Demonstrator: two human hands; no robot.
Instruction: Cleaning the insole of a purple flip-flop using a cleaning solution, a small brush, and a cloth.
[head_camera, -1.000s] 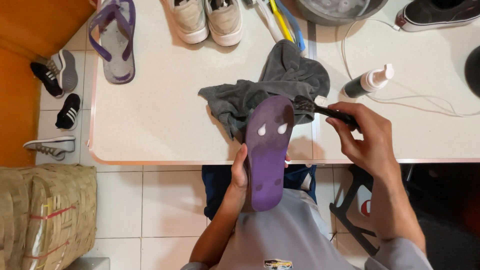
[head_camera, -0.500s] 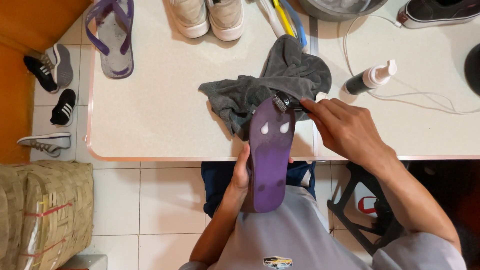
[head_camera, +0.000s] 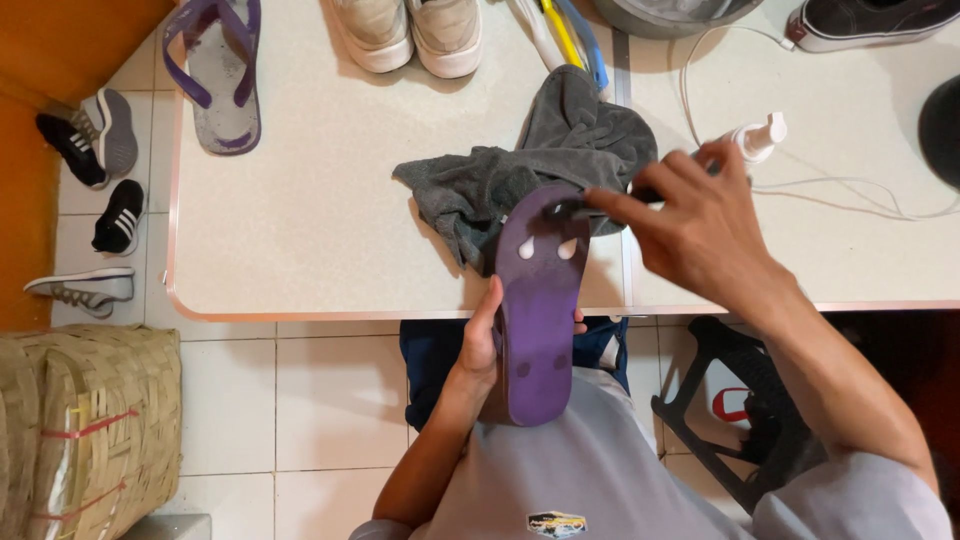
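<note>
Your left hand (head_camera: 478, 352) has its grip closed on the purple sandal (head_camera: 540, 305), sole-up at the surface (head_camera: 320, 180) edge, 6 o'clock of the grey cloth (head_camera: 540, 160). Your right hand (head_camera: 700, 215) pinches a small brush (head_camera: 590, 208) at its toe. The sandal looks light and bendy; hold mid-sole.

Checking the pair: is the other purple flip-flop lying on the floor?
No, the second purple flip-flop with a grey footbed lies on the white table, near its far left corner.

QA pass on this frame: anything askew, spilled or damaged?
Nothing spilled or broken. Oddities: the grey cloth lies crumpled, the purple flip-flop is sole-up in the left hand, and its mate lies apart at the table's far corner.
</note>
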